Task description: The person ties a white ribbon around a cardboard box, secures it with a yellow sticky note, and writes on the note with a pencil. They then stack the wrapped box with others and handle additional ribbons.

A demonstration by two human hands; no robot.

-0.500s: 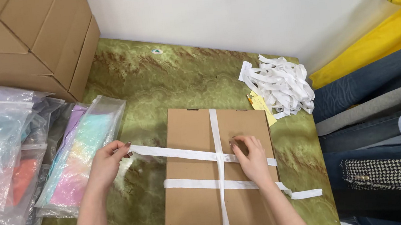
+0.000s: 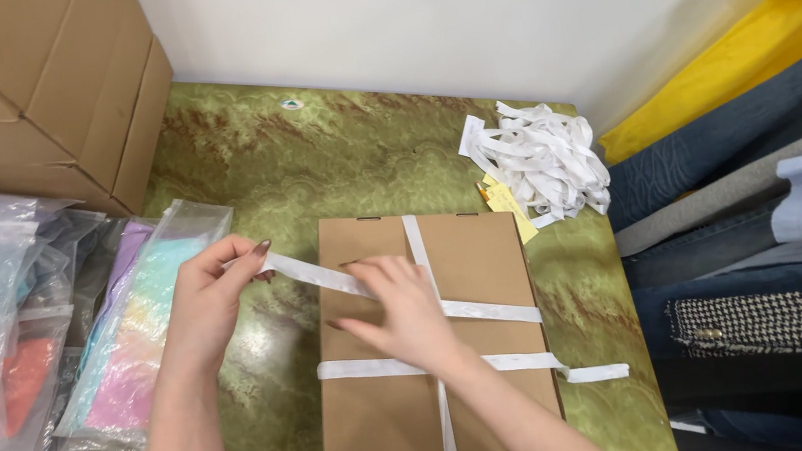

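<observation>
A flat brown cardboard package (image 2: 469,248) lies on the green marbled table (image 2: 332,153). White ribbon strips cross it: one lengthwise and two across. My left hand (image 2: 209,308) pinches the free left end of the upper white ribbon strip (image 2: 311,274) and lifts it off the package's left edge. My right hand (image 2: 396,312) lies flat on the package, fingers pressing that same strip down near the lengthwise ribbon. The lower white ribbon strip (image 2: 537,361) runs across the package, its right end hanging past the edge.
A loose pile of white ribbon strips (image 2: 539,154) and a yellow tag (image 2: 510,208) lie behind the package. Clear plastic bags of coloured garments (image 2: 132,337) are stacked at left. Cardboard boxes (image 2: 23,87) stand back left. Folded clothes (image 2: 762,214) pile at right.
My right hand has slid left along the upper strip, from the package's middle toward its left part. My left hand has lifted the strip's end and drawn it closer to the package.
</observation>
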